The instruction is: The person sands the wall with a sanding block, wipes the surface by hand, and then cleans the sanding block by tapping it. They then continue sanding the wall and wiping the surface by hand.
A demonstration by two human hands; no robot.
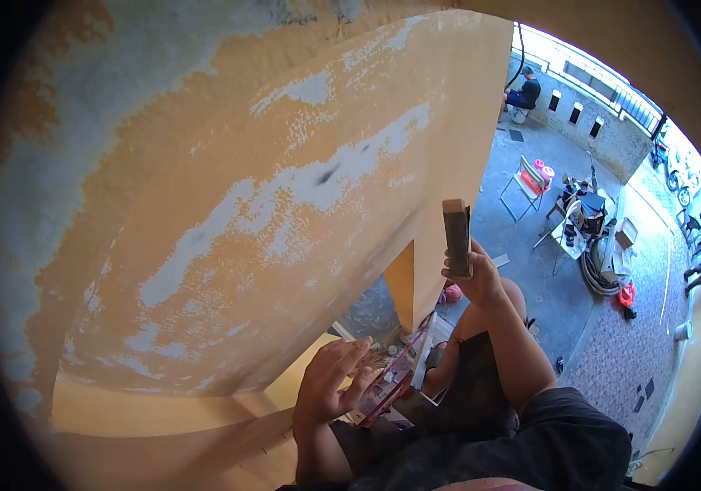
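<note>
My right hand (481,282) is raised beside the wall edge, its fingers wrapped round the lower end of a sanding block (456,233). The block looks like wood with a dark sheet folded over it, and it points upward, apart from the wall. Lower down, my left hand (330,383) hovers near the wall's bottom edge with thumb and fingers apart and nothing visible in it. In front of both hands is a yellow-orange wall (227,155) with pale worn patches and a dark smudge. Beneath my left hand shows part of a red metal frame (395,378), perhaps a ladder.
Far below, on the blue-grey floor (481,209), stand a folding chair (526,184) with pink items and a table (571,233) piled with tools. A coiled hose (600,274) lies beside it. Another person (524,92) sits by the far wall. Motorbikes (678,180) stand outside.
</note>
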